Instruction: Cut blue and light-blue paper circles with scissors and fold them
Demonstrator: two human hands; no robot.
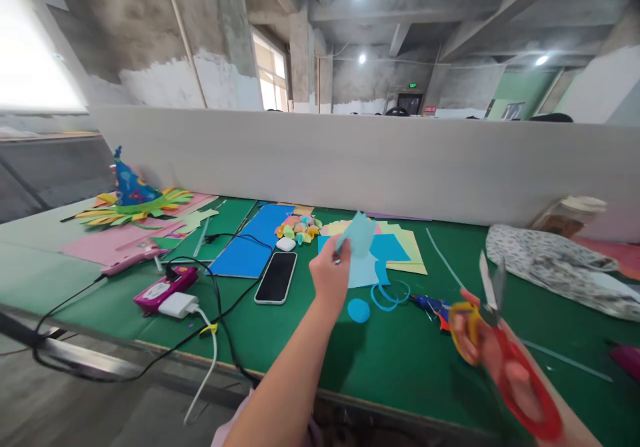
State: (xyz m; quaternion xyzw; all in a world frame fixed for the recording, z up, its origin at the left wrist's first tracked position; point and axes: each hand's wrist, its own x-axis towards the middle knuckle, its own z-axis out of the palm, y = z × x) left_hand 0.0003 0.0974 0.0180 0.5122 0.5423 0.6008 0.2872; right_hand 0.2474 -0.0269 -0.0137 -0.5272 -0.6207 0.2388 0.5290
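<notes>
My left hand [331,270] pinches a light blue piece of paper [361,235] above the middle of the green table. Over at the right, my right hand [483,347] holds scissors [525,384] with red and yellow handles, its fingers through the loops and the blades apart, pointing up. Beneath the held paper lie light blue and blue sheets [393,247] on top of yellow ones [417,254]. A blue paper disc [359,310] and thin blue rings [384,298] rest nearer to me, between the two hands.
A phone [276,278], a white case [285,244] and a pile of colourful paper pieces [299,228] sit left of centre. Farther left are a pink power strip [165,289] with cables, a pink glue gun [133,258] and a party hat [133,187]. Patterned cloth [550,267] lies right.
</notes>
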